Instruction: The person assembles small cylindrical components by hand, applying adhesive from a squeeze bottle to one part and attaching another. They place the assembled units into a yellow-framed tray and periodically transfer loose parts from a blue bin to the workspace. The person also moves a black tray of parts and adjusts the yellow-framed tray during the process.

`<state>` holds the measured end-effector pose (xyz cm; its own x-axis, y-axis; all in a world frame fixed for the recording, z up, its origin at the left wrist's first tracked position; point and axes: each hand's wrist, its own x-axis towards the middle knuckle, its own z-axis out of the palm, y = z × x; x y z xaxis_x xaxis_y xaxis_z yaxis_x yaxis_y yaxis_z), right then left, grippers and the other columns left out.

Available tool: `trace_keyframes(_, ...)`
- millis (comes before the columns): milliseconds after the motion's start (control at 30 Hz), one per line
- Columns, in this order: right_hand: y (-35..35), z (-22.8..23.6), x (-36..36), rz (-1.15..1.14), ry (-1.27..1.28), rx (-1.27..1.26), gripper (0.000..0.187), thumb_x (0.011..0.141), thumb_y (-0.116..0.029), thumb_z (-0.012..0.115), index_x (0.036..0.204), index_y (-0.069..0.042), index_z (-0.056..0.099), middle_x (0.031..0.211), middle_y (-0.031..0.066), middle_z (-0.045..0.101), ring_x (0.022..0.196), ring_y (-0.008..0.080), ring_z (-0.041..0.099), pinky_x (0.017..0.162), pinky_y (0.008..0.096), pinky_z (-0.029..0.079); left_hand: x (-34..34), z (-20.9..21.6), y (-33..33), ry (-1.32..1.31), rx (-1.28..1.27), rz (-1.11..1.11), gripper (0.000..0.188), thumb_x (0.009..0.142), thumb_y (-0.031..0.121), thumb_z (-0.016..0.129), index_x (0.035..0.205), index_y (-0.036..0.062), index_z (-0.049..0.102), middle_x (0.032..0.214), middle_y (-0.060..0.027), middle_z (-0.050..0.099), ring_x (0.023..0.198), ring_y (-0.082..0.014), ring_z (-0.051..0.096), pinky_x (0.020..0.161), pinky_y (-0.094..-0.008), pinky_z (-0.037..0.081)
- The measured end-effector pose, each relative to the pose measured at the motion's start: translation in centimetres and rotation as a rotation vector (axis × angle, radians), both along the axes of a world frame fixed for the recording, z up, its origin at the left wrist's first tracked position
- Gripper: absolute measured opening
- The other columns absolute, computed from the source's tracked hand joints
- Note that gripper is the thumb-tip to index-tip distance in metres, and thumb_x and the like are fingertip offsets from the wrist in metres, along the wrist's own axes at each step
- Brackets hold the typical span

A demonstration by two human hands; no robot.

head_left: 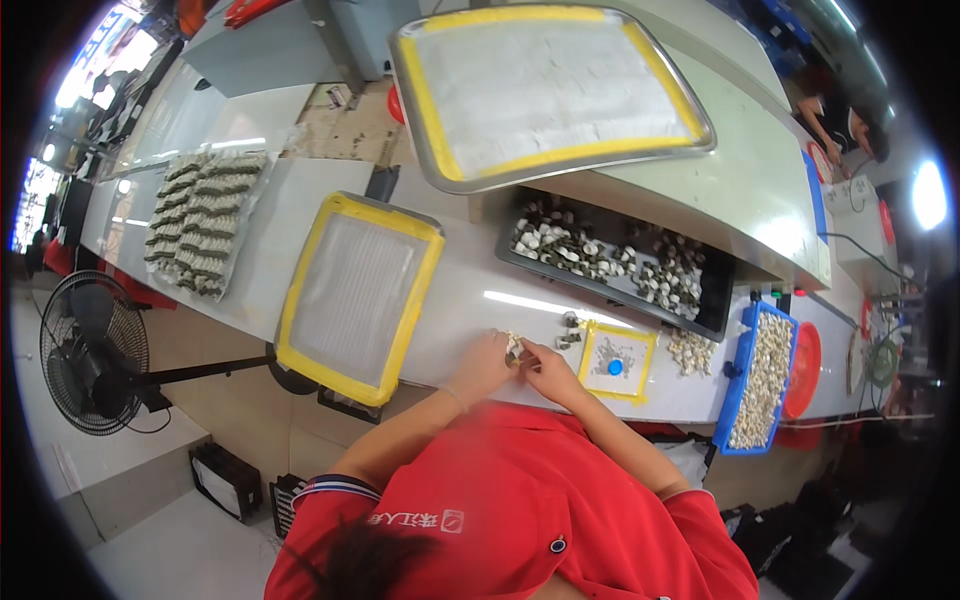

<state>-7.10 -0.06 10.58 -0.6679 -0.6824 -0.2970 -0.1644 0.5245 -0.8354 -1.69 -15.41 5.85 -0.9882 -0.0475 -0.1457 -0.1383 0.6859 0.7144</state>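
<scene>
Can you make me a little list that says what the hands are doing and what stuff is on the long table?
left hand: pinching a small pale part together with the other hand
right hand: fingertips on the same part
in front of the hands: small yellow-taped square pad with a blue dot
left of the hands: yellow-framed mesh tray, lying flat
behind the pad: dark bin of small pale parts
far right: blue tray full of pale pieces, red round dish beside it
table: long white worktable
</scene>
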Motion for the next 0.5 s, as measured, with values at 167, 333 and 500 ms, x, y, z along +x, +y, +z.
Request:
trace_keyframes(167,2.4,-2.6,0.6,-0.113,-0.020,-0.050,0.045,0.081,-0.004,0.059,0.126,0.000,0.051,0.098,0.0124,0.062,0.083,0.0174,0.062,0.075,0.0294,0.051,-1.6,3.5,-7.0,0.203,-0.060,0.271,0.036,0.067,0.019,0.070,0.093,-0.0011,0.056,0.089,-0.0186,0.058,0.085,-0.0362,0.057,0.074,-0.0441,0.047)
trace_keyframes(333,3.8,-2.0,1.9,-0.142,-0.059,-0.016,0.042,0.083,-0.006,0.060,0.124,0.000,0.052,0.094,0.0097,0.062,0.081,0.0151,0.061,0.073,0.0275,0.051,-6.3,1.7,-15.3,0.144,-0.236,0.454,0.035,0.067,0.016,0.070,0.093,-0.0037,0.058,0.092,-0.0196,0.057,0.087,-0.0358,0.057,0.077,-0.0413,0.048)
trace_keyframes(500,5.3,-2.5,3.7,-0.194,-0.058,0.024,0.041,0.084,-0.006,0.060,0.124,-0.001,0.052,0.093,0.0092,0.062,0.078,0.0151,0.061,0.072,0.0274,0.050,-9.1,-0.2,-15.9,0.111,-0.263,0.417,0.034,0.067,0.016,0.071,0.091,-0.0048,0.059,0.095,-0.0208,0.058,0.090,-0.0358,0.057,0.079,-0.0410,0.048)
